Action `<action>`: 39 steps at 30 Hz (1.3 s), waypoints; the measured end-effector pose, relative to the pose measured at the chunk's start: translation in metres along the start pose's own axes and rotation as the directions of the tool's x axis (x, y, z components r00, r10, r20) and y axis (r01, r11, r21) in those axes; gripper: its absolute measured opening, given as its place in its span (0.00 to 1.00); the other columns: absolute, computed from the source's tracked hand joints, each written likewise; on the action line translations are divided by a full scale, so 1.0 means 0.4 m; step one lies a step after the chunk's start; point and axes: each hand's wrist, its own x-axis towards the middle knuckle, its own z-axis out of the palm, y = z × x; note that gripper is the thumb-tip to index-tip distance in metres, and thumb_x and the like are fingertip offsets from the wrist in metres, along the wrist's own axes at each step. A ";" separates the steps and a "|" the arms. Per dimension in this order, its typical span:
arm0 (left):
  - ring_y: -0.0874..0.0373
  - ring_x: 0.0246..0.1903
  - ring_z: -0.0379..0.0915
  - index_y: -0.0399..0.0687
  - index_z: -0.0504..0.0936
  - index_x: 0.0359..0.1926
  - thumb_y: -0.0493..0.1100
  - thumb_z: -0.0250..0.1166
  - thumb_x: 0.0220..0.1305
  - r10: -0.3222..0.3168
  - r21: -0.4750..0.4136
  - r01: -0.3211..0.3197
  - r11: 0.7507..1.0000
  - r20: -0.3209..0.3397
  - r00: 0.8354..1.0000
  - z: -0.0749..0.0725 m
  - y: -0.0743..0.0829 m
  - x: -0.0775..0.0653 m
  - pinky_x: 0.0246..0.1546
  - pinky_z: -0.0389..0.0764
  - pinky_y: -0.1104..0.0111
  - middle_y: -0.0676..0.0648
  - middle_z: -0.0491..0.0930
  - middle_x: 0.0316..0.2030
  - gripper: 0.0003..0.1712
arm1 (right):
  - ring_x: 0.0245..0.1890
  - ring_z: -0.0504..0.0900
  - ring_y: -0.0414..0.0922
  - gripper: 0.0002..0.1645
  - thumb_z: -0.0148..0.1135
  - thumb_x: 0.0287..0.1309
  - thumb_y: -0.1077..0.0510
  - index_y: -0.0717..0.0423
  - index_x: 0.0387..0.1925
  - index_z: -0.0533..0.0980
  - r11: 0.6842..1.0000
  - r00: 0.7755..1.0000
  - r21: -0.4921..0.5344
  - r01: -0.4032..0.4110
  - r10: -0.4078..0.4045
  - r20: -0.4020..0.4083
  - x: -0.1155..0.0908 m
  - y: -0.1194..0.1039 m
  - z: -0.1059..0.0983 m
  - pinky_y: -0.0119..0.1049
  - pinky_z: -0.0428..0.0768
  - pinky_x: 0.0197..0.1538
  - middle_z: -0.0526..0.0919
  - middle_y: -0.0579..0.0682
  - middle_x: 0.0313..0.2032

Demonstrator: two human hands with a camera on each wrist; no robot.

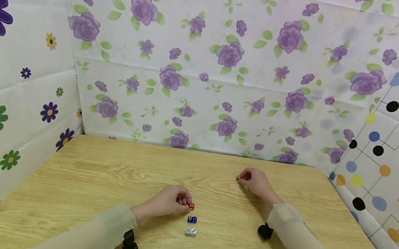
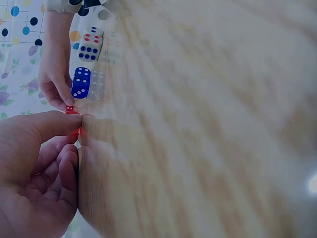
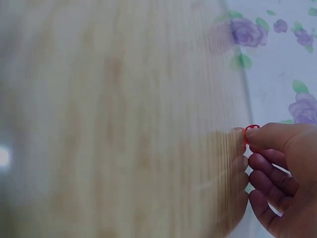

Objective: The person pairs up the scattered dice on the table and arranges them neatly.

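With thumb and fingertips, my left hand (image 1: 171, 200) pinches a red die (image 1: 191, 206) near the middle of the table. Just in front of that die sit two blue dice (image 1: 192, 219) side by side, and nearer to me two white dice (image 1: 191, 232) form another pair. Farther back and to the right, my right hand (image 1: 256, 182) pinches a second red die (image 1: 238, 178) close over the wood. In the right wrist view this red die (image 3: 251, 130) shows between thumb and forefinger, partly covered by the thumb.
The wooden table (image 1: 123, 165) reaches back to a curtain (image 1: 202, 100) with purple roses. A daisy-patterned cloth (image 1: 19, 98) hangs on the left, a dotted one (image 1: 396, 165) on the right. Black wrist cameras (image 1: 129, 246) sit under both sleeves.
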 end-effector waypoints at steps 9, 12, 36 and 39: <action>0.66 0.28 0.70 0.46 0.82 0.35 0.38 0.71 0.59 0.021 -0.007 -0.021 1.000 -0.003 1.000 -0.002 0.003 -0.002 0.30 0.74 0.74 0.51 0.79 0.30 0.05 | 0.28 0.77 0.38 0.02 0.69 0.59 0.60 0.54 0.34 0.82 0.997 0.996 0.019 0.072 -0.073 0.051 -0.026 -0.036 0.028 0.29 0.75 0.30 0.84 0.47 0.30; 0.67 0.28 0.70 0.45 0.82 0.35 0.38 0.71 0.59 0.032 -0.003 -0.032 0.999 -0.004 0.999 -0.003 0.002 -0.004 0.30 0.74 0.74 0.51 0.79 0.30 0.05 | 0.27 0.76 0.37 0.03 0.69 0.58 0.60 0.54 0.34 0.82 0.993 0.990 0.017 0.115 -0.116 0.076 -0.038 -0.056 0.038 0.29 0.76 0.30 0.84 0.47 0.30; 0.66 0.29 0.71 0.46 0.82 0.35 0.38 0.71 0.59 0.008 -0.005 -0.008 1.000 -0.003 1.000 -0.004 0.005 0.001 0.31 0.74 0.74 0.51 0.79 0.30 0.05 | 0.28 0.77 0.34 0.05 0.71 0.56 0.59 0.51 0.35 0.82 0.970 0.951 0.127 0.208 -0.231 0.204 -0.113 -0.192 0.122 0.27 0.77 0.32 0.83 0.44 0.31; 0.66 0.28 0.71 0.46 0.83 0.35 0.38 0.71 0.59 0.005 -0.007 -0.005 1.000 0.002 1.000 -0.004 0.003 0.000 0.31 0.74 0.75 0.52 0.79 0.30 0.05 | 0.29 0.78 0.33 0.05 0.71 0.57 0.58 0.50 0.35 0.82 0.966 0.944 0.127 0.224 -0.248 0.218 -0.120 -0.207 0.127 0.27 0.78 0.33 0.84 0.43 0.31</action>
